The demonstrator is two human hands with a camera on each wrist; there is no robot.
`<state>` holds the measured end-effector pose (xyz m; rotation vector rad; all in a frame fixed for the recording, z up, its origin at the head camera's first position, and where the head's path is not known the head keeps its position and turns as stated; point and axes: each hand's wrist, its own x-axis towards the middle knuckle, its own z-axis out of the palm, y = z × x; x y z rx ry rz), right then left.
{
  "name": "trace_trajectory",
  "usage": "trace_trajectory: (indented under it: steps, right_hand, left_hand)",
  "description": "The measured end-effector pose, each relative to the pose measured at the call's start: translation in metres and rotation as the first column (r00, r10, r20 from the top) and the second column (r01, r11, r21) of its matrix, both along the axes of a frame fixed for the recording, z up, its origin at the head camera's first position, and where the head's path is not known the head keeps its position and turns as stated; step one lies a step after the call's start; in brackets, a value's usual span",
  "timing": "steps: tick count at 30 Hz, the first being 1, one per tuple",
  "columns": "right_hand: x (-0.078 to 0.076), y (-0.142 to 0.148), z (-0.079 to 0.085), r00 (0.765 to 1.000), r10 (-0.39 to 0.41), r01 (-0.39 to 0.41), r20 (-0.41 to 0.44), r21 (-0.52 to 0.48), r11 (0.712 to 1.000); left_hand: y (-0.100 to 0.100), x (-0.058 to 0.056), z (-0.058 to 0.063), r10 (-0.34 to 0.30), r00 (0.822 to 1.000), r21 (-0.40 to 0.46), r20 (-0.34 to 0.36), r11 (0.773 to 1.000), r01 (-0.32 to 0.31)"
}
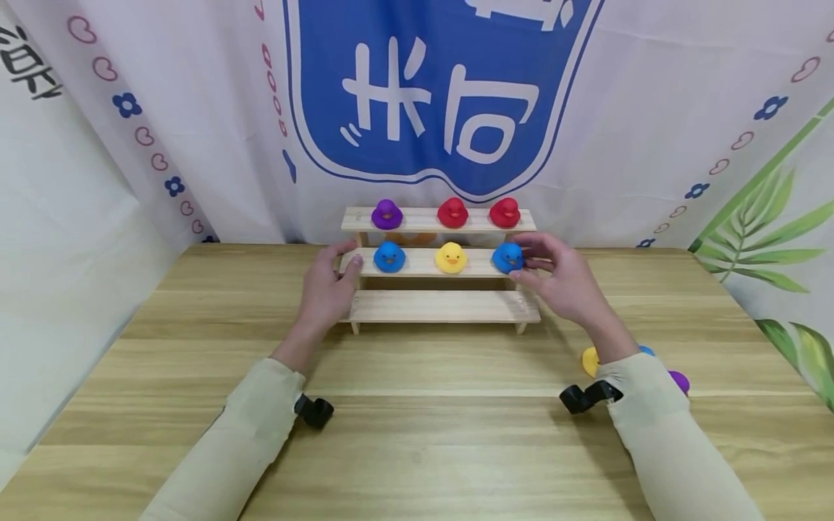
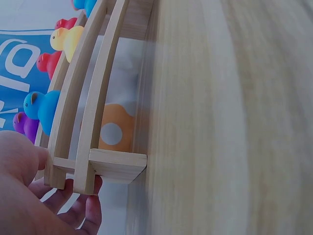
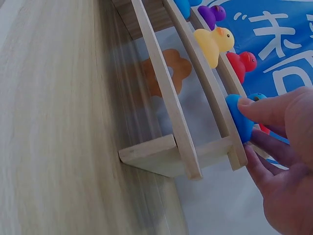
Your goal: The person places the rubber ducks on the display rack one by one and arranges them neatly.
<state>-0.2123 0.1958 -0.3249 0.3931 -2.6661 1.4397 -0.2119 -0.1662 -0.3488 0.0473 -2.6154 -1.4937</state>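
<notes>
A three-tier wooden shelf [image 1: 445, 307] stands on the table with rubber ducks on its upper two tiers. My left hand [image 1: 329, 284] holds the shelf's left end, thumb by the middle tier and fingers curled around the ends of the boards in the left wrist view. At the other end, my right hand [image 1: 562, 278] pinches a blue rubber duck [image 3: 238, 117] on the middle tier, its thumb against the duck. That tier also carries a yellow duck [image 1: 451, 257] and another blue duck [image 1: 389, 257]. Up top sit a purple duck [image 1: 387, 215] and two red ducks [image 1: 452, 213].
Several more ducks, one yellow [image 1: 590, 361] and one purple [image 1: 680, 380] among them, lie on the wooden table [image 1: 417, 449], partly hidden by my right forearm. A printed curtain [image 1: 228, 108] hangs right behind the shelf.
</notes>
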Motion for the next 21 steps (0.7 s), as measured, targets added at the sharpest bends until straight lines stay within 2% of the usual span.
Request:
trace_trajectory:
  steps: [5, 12, 21]
  right_hand:
    - [0.005, 0.010, 0.002, 1.000, 0.017, -0.016, 0.025, -0.010, 1.000]
    - [0.016, 0.033, 0.007, 0.998, 0.052, -0.053, 0.020, 0.047, 0.998]
    - [0.033, 0.064, 0.006, 0.999, 0.048, -0.049, 0.018, 0.051, 0.997]
  left_hand:
    - [0.001, -0.001, -0.001, 0.007, 1.000, -0.001, 0.001, 1.000, -0.007]
    - [0.000, -0.001, 0.000, 0.007, 1.000, 0.015, 0.008, 1.000, -0.007]
    - [0.001, 0.000, 0.001, 0.006, 1.000, 0.015, 0.020, 1.000, -0.006]
